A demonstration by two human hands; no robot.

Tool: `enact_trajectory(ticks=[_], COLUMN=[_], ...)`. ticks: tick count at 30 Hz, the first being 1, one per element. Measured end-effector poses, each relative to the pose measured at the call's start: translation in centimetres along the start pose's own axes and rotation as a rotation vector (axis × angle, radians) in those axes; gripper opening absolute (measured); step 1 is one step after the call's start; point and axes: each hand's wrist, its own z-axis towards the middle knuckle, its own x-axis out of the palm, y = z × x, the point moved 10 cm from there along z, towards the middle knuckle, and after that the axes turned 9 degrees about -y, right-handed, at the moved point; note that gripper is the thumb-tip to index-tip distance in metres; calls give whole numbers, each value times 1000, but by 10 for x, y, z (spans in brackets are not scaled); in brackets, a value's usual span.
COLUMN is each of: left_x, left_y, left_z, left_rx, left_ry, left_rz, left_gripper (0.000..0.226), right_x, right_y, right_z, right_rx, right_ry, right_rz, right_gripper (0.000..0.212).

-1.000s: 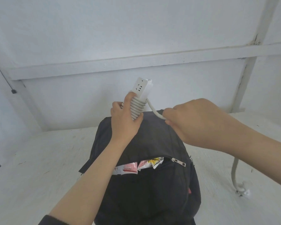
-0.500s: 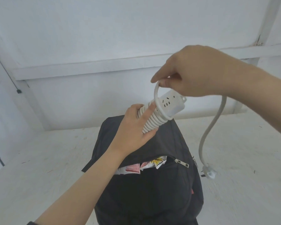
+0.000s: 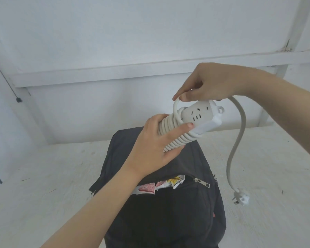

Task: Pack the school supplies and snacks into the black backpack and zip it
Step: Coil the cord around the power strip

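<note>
Left hand [image 3: 156,142] wrapped around the coiled end of the white power strip [image 3: 197,119], thumb across the turns. Right hand [image 3: 209,85] pinches a loop of the cord [image 3: 237,140] at the strip's top edge. Strip held in the air above the black backpack [image 3: 168,208]; long axis runs lower-left to upper-right, socket face toward camera, bare end pointing right. Free cord hangs down on the right, plug [image 3: 241,199] near the desk [image 3: 43,176], possibly not touching. Backpack front pocket half unzipped, snack wrappers [image 3: 157,186] sticking out, zipper pull [image 3: 202,183] at the right end. Open desk on both sides; wall close behind.
</note>
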Motion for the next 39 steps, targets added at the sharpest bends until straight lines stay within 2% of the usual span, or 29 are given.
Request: enact_trajectory(ticks=[4, 6, 8, 10, 14, 20, 22, 24, 27, 29, 33, 35, 36, 39], left_x=[-2, -6, -9, -11, -11, -6, -7, -8, -5, -1, 8, 12, 13, 15], left_y=[4, 10, 15, 22, 45, 71, 78, 85, 97, 100, 103, 105, 104, 97], left_z=[-1, -1, -2, -2, -6, -15, -18, -21, -30, -33, -31, -30, -30, -26], left_rx=[-66, -163, -232, -273, -410, -579, -646, -697, -782, -812, -828, -822, -810, -746], left_ry=[-30, -75, -113, -136, -166, -248, -296, -320, -331, -323, -278, -245, -231, -205], left_rz=[-51, -122, -157, -157, -139, -174, -186, -189, -203, -183, -146, -129, -121, -81], left_gripper=[65, 67, 69, 71, 74, 74, 73, 72, 72, 73, 73, 74, 74, 73], right_x=[16, 28, 36, 42, 55, 76, 92, 114, 133, 128, 80, 44, 29, 2], right_y=[-25, -35, -46, -56, -65, -69, -70, -71, -73, -70, -51, -28, -16, 5], right_z=[-2, -6, -9, -12, -17, -21, -25, -35, -51, -54, -55, -61, -65, -75], right_rx=[99, 131, 179, 208, 215, 284, 357, 451, 491, 446, 263, 144, 73, -48], right_ry=[123, 181, 177, 131, 26, -185, -142, 2, 189, 168, -114, -394, -516, -679], right_rz=[372, 513, 652, 752, 687, 467, 580, 663, 440, 273, -344, -619, -709, -729], right_gripper=[19, 31, 44, 44, 30, 28, 24, 15, 15, 19, 27, 25, 25, 28])
